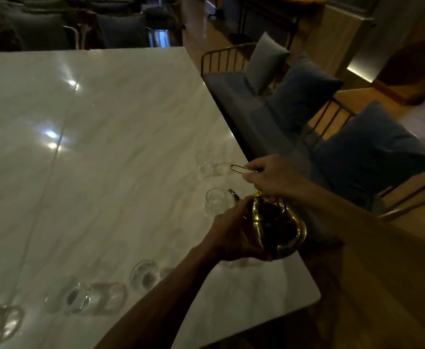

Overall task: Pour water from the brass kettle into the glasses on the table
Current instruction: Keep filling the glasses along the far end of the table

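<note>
Both hands hold brass kettle (274,222) — left hand (227,233) beneath, right hand (272,176) above.

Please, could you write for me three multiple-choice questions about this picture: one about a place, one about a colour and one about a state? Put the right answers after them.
1. What stands closest to the spout of the kettle?
A. a glass near the right edge of the table
B. a chair cushion
C. a plate

2. What colour is the kettle?
A. black
B. golden
C. red

3. What is the right hand doing?
A. lying flat on the table
B. holding a glass
C. gripping the kettle's wire handle

Answers: 1 A, the spout tip is just beside that glass; 2 B, the body shines golden; 3 C, the fingers curl round the thin handle loop.
</note>
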The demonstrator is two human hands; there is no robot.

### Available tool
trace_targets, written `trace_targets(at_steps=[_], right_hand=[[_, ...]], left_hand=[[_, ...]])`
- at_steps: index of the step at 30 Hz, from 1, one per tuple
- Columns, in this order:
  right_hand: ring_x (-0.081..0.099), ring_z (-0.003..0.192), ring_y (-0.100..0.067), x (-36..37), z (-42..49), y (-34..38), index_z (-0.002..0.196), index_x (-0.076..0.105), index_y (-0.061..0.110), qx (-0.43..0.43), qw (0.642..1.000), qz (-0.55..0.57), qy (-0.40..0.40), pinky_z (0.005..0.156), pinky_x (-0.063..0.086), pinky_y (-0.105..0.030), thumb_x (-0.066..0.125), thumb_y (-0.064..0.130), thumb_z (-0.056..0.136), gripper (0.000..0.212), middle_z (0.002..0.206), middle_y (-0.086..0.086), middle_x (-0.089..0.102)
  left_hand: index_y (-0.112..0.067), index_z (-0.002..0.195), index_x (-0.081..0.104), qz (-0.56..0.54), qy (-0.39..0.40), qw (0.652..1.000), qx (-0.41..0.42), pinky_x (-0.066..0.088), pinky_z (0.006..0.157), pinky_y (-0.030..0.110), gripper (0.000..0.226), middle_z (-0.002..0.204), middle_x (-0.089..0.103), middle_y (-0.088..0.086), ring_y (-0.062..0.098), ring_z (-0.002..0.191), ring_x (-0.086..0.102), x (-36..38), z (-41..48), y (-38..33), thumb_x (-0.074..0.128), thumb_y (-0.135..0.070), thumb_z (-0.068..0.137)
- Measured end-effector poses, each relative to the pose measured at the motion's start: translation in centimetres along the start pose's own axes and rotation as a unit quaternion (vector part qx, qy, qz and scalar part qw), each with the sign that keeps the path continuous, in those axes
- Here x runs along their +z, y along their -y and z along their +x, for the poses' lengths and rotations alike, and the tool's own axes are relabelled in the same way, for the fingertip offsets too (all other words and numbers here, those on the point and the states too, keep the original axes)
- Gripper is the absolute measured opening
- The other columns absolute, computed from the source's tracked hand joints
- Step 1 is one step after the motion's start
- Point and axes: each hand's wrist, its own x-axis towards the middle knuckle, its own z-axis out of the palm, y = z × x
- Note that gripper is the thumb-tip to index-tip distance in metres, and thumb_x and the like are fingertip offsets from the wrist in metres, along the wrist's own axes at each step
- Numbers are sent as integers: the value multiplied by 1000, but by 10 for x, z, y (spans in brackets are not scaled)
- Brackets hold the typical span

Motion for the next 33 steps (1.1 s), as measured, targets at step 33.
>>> trace_targets(at_steps=[33], right_hand=[[50,50,-13,5,112,-19,111,64,-1,-12,978,12,210,44,43,-24,59,17,95,25,78,-12,64]], left_hand=[[-40,140,29,-111,-78,974,-181,37,83,-9,100,120,49,-34,-40,101,44,21,59,41,95,-13,70]])
